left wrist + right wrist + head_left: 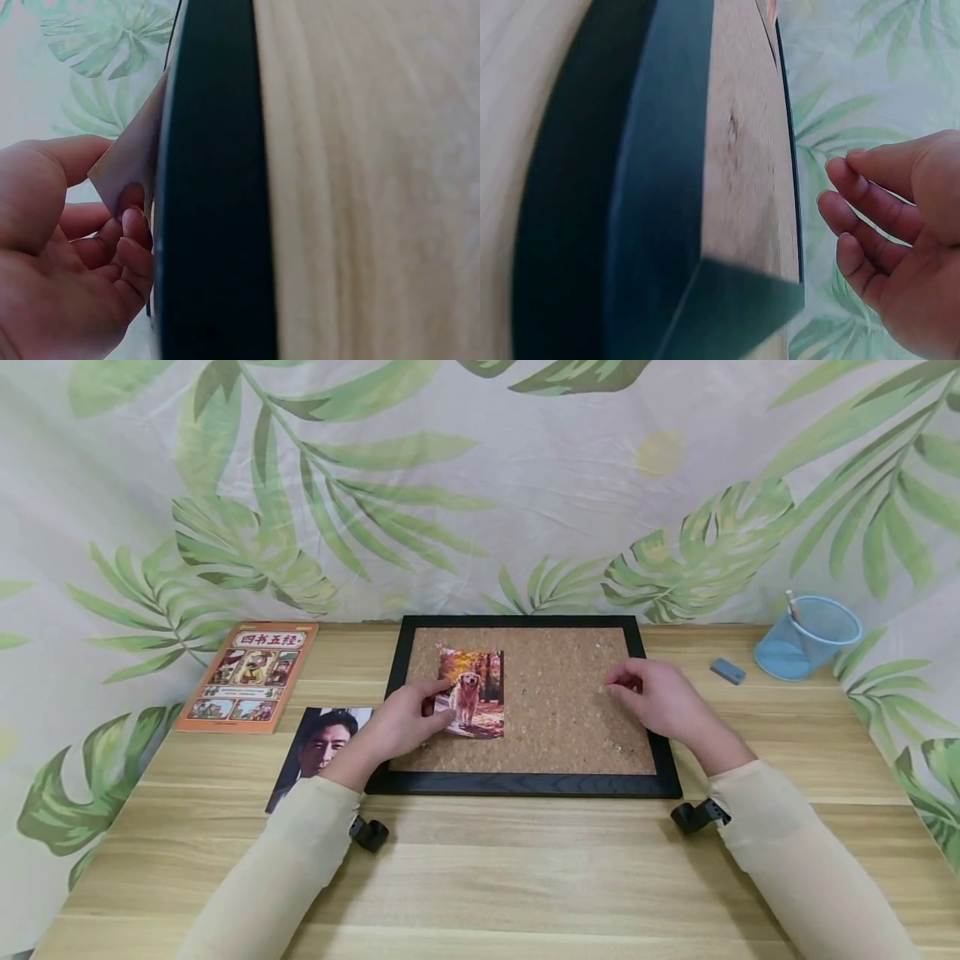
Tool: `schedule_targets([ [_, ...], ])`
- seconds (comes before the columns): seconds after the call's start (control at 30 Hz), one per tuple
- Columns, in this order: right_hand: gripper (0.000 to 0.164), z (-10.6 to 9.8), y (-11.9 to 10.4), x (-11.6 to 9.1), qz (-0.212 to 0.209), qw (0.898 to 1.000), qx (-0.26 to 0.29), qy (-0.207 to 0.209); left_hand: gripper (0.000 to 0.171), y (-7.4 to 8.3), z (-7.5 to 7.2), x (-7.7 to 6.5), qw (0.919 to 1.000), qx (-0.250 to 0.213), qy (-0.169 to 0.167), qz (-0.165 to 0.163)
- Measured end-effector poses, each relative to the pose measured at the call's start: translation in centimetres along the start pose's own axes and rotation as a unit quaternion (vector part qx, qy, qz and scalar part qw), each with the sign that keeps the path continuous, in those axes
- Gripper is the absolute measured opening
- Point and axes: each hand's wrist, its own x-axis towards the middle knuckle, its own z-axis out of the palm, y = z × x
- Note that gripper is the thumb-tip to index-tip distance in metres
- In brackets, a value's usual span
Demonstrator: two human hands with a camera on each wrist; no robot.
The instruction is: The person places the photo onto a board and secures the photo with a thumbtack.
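My left hand point(405, 718) pinches the left edge of a dog photo point(480, 689) over the left part of a black-framed corkboard point(558, 702). In the left wrist view the photo's pale back point(133, 161) tilts up between thumb and fingers. My right hand point(663, 697) hovers over the board's right side. Its thumb and index fingertips point(838, 169) come together, the other fingers loosely bent; I cannot tell whether something tiny is between them. Small clear pins point(618, 747) show near the board's corners.
Left of the board lie a portrait photo point(322, 743), partly under my left forearm, and an orange book point(247, 677). On the right are a blue-grey eraser point(727, 671) and a blue mesh pen cup point(806, 639) holding a pencil. A leaf-patterned cloth point(540, 485) hangs behind the table.
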Motion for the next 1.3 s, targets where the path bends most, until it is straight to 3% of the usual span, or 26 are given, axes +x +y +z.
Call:
schedule_targets([
  [0.33, 0.016, 1.9, -2.3, 2.8, -0.007, 0.999, 0.043, -0.013, 0.062, -0.2, 0.0, 0.1, 0.9998, 0.018, -0.011, 0.003],
  [0.63, 0.016, 3.9, -4.6, 5.7, 0.014, 0.996, 0.086, -0.017, 0.063, -0.6, 0.1, 0.5, 0.9998, 0.011, -0.017, 0.006],
  [1.0, 0.017, 6.2, -7.6, 9.3, 0.044, 0.983, 0.174, -0.032, 0.062, -0.6, 0.4, 0.6, 0.9998, -0.003, -0.014, 0.014],
  [1.3, 0.015, 8.2, -9.4, 12.0, 0.048, 0.975, 0.211, -0.049, 0.063, -0.7, 0.3, 0.5, 0.9999, 0.003, -0.013, 0.009],
])
